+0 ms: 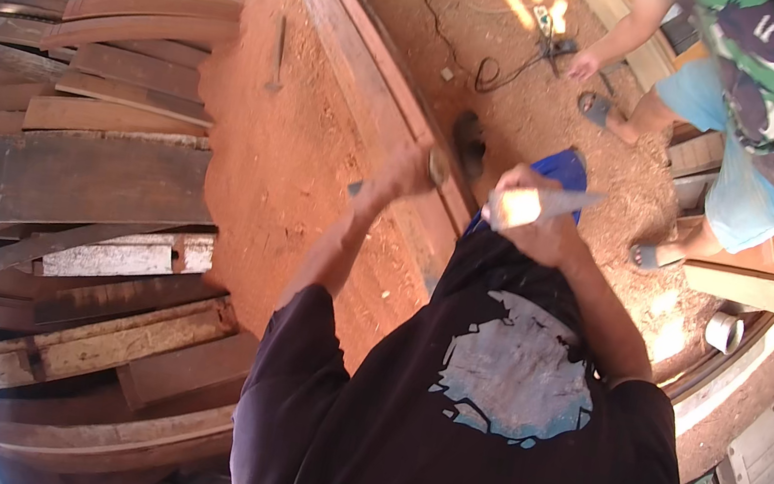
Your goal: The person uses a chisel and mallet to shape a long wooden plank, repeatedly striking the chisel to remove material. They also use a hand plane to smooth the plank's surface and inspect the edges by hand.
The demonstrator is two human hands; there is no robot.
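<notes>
A long reddish-brown wooden beam [355,60] runs diagonally from the top toward my lap. My left hand [402,172] is closed at the beam's near part. A rounded end pokes out on its right and a small blue-grey piece on its left; what it holds is hard to make out. Over my lap, my right hand [550,237] is closed on a tapered grey blade-like piece [571,201], whose tip points right. A sunlit pale patch glares at its wide end, and my fingers partly cover it. Blue cloth [566,169] shows just beyond that hand.
Planks [105,167] are piled along the left. A thin long-handled tool [278,53] lies on the sawdust floor [266,172]. Past the beam are a dark sandal [468,143] and a black cable [487,76]. A co-worker [762,109] stands right, near a metal can [724,333].
</notes>
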